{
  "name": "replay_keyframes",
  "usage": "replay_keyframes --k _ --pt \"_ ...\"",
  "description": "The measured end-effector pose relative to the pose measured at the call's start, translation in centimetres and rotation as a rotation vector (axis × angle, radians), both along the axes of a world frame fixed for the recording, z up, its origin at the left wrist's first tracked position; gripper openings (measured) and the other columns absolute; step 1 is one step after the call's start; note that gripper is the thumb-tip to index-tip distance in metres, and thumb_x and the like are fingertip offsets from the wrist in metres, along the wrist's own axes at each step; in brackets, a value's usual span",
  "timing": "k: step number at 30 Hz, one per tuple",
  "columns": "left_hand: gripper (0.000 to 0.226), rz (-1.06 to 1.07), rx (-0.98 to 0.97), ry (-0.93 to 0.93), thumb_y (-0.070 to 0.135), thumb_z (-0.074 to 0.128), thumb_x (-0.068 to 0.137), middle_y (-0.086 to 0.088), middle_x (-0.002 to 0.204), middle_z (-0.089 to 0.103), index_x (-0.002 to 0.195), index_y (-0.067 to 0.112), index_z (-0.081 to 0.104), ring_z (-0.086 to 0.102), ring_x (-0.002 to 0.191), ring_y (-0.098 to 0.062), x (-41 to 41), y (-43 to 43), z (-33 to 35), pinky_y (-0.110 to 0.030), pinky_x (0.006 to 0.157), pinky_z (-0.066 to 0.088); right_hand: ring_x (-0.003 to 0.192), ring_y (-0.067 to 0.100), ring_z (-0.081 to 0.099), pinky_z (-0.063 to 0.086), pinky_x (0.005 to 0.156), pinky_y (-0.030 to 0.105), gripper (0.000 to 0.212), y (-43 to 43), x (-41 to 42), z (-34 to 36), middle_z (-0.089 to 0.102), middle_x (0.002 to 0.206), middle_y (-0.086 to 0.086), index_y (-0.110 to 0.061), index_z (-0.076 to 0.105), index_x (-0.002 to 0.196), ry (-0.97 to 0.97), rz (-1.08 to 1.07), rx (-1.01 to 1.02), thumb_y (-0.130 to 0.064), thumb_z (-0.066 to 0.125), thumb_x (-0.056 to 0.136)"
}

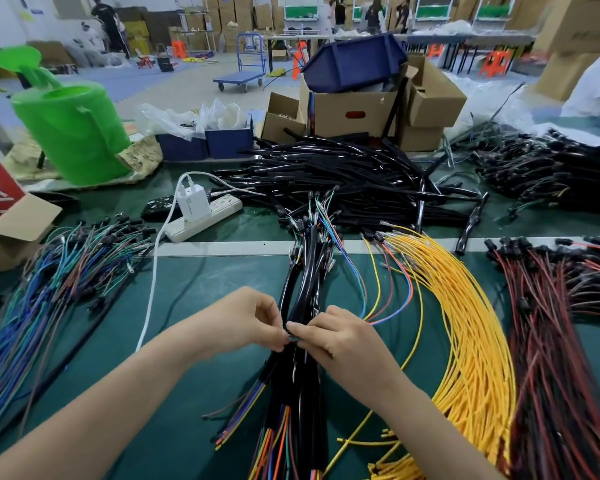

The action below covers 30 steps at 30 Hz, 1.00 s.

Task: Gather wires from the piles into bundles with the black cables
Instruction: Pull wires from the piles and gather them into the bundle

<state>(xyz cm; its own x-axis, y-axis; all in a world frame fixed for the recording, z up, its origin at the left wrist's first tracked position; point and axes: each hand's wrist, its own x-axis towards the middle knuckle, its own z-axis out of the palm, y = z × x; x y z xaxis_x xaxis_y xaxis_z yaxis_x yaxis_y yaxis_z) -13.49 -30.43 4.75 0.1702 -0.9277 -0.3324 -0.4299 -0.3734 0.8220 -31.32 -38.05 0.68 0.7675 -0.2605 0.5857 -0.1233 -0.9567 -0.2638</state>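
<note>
Head view: one bundle (305,282) of black cables and coloured wires lies mid-way on the green surface (205,289). The left grip (246,320) and right grip (340,341) both pinch its middle, fingertips nearly touching. Three wire piles flank it: blue-green pile (49,282) left, yellow pile (465,323) just right, red-black pile (551,323) far right. One black cable heap (343,178) lies behind.
</note>
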Motion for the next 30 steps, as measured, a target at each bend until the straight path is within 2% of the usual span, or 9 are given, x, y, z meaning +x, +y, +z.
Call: replay_keyframes --k 9,12,16,18,20,22,24,27,30 --pt "0.012 -0.009 -0.326 0.089 -0.005 0.065 0.084 -0.002 0.073 0.074 0.086 0.006 0.07 0.071 0.064 -0.015 -1.3 -0.7 -1.6 -0.019 0.063 0.055 0.069 0.006 0.058 0.046 0.066 0.026 0.014 -0.7 -0.4 -0.5 0.066 0.072 -0.021 -0.025 0.077 0.089 -0.173 -0.193 0.486 -0.022 0.078 0.075" --pt "0.014 0.024 -0.281 0.239 -0.008 0.061 0.085 -0.003 0.07 0.073 0.084 0.005 0.068 0.07 0.063 -0.014 -1.3 -1.9 -2.7 -0.017 0.061 0.054 0.073 0.005 0.058 0.047 0.071 0.027 0.018 -1.3 -0.8 -0.9 0.055 0.07 -0.029 -0.027 0.076 0.09 -0.115 -0.222 0.521 -0.024 0.081 0.073" --pt "0.008 -0.144 -0.047 0.335 0.005 0.061 0.089 -0.009 0.082 0.074 0.09 0.005 0.069 0.071 0.067 -0.018 1.0 -4.7 -2.4 -0.018 0.063 0.055 0.07 0.011 0.059 0.05 0.068 0.035 0.015 -1.4 -0.7 -1.3 0.065 0.072 -0.014 -0.025 0.077 0.087 -0.13 -0.263 0.507 -0.022 0.081 0.072" --pt "0.013 -0.173 -0.006 0.251 0.018 0.06 0.092 -0.011 0.086 0.074 0.092 0.01 0.07 0.07 0.063 -0.017 2.4 -6.8 -1.9 -0.019 0.058 0.054 0.071 0.014 0.06 0.051 0.068 0.038 0.014 -1.4 -0.5 -1.6 0.071 0.076 -0.008 -0.024 0.077 0.086 -0.162 -0.268 0.516 -0.021 0.081 0.072" --pt "0.014 0.003 -0.155 0.132 0.018 0.059 0.093 -0.014 0.085 0.073 0.086 0.013 0.071 0.067 0.058 -0.014 3.7 -10.1 -2.1 -0.02 0.055 0.054 0.074 0.016 0.061 0.051 0.07 0.04 0.013 -1.6 -0.4 -1.8 0.073 0.079 -0.006 -0.022 0.077 0.087 -0.161 -0.255 0.54 -0.021 0.079 0.074" --pt "0.011 0.324 -0.336 -0.09 0.009 0.058 0.092 -0.018 0.094 0.072 0.09 0.011 0.069 0.067 0.067 -0.013 5.4 -14.0 -2.9 -0.024 0.067 0.056 0.076 0.018 0.061 0.05 0.071 0.041 0.011 -1.6 -0.4 -2.0 0.072 0.08 -0.004 -0.022 0.076 0.088 -0.13 -0.243 0.531 -0.024 0.077 0.077" --pt "0.022 0.486 -0.339 -0.419 0.012 0.058 0.091 -0.012 0.106 0.069 0.111 0.012 0.064 0.061 0.079 -0.014 7.1 -17.1 -3.9 -0.023 0.079 0.047 0.078 0.018 0.061 0.049 0.072 0.042 0.01 -1.4 -0.3 -2.0 0.071 0.08 -0.002 -0.022 0.074 0.09 -0.097 -0.222 0.517 -0.026 0.073 0.081" --pt "0.039 0.378 -0.186 -0.575 0.016 0.059 0.091 -0.015 0.12 0.063 0.13 0.015 0.053 0.058 0.087 -0.022 8.9 -19.8 -5.6 -0.025 0.079 0.042 0.08 0.016 0.063 0.05 0.073 0.041 0.007 -1.5 -0.3 -2.0 0.07 0.083 -0.003 -0.019 0.069 0.088 -0.107 -0.16 0.564 -0.025 0.066 0.087" --pt "0.034 0.373 -0.229 -0.605 0.008 0.062 0.089 -0.014 0.118 0.063 0.122 0.011 0.053 0.059 0.104 -0.028 9.7 -20.6 -6.5 -0.03 0.085 0.044 0.08 0.013 0.065 0.051 0.07 0.04 0.01 -1.6 -0.4 -1.9 0.07 0.085 -0.008 -0.017 0.061 0.083 -0.138 -0.141 0.566 -0.024 0.062 0.089"
